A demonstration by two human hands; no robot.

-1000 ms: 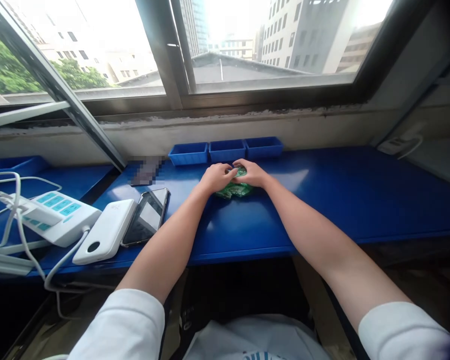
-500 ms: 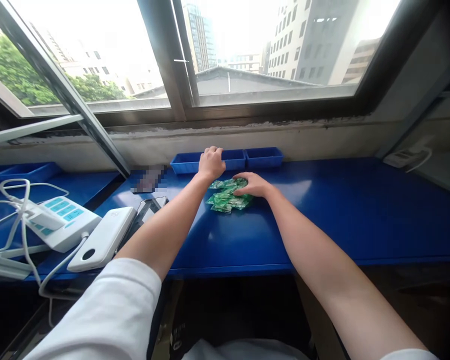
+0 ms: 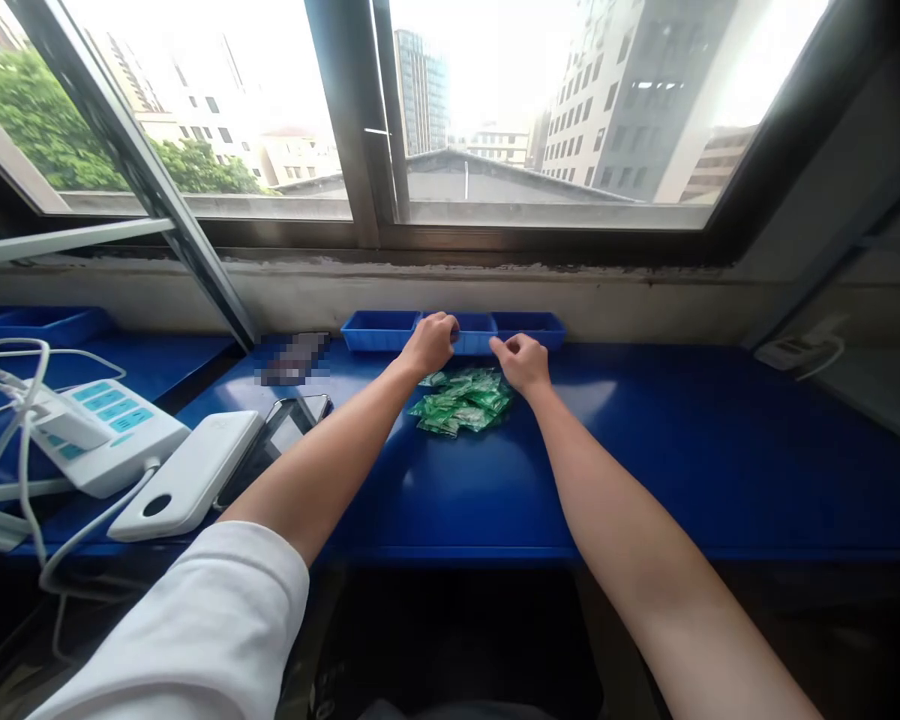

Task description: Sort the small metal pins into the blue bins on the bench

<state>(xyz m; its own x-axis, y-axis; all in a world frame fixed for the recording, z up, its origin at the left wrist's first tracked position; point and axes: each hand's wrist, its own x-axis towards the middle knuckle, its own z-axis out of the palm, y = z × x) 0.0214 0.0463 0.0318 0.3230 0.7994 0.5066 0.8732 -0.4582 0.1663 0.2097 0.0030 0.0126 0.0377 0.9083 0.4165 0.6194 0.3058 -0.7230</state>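
Note:
A loose pile of green, shiny small packets [image 3: 465, 402] lies on the blue table. Behind it stands a blue tray [image 3: 382, 332] split into three compartments. My left hand [image 3: 431, 343] is closed in front of the middle compartment, above the pile's back left edge; whatever its fingers hold is hidden. At the pile's back right, my right hand [image 3: 521, 358] is closed too, thumb against the fingers, near the tray's front wall. What it grips, if anything, is too small to make out.
On the left are a white power strip [image 3: 112, 430] with cables, a white power bank [image 3: 187, 475], a dark phone-like device [image 3: 289, 430] and a blurred flat object [image 3: 295, 358]. A metal post [image 3: 217, 290] slants down behind them. Another blue tray [image 3: 41, 325] sits far left.
My right hand has lifted off the green packets, moved slightly right and closed. My left hand has shifted slightly right and down from the tray's rim. The view has shifted a little.

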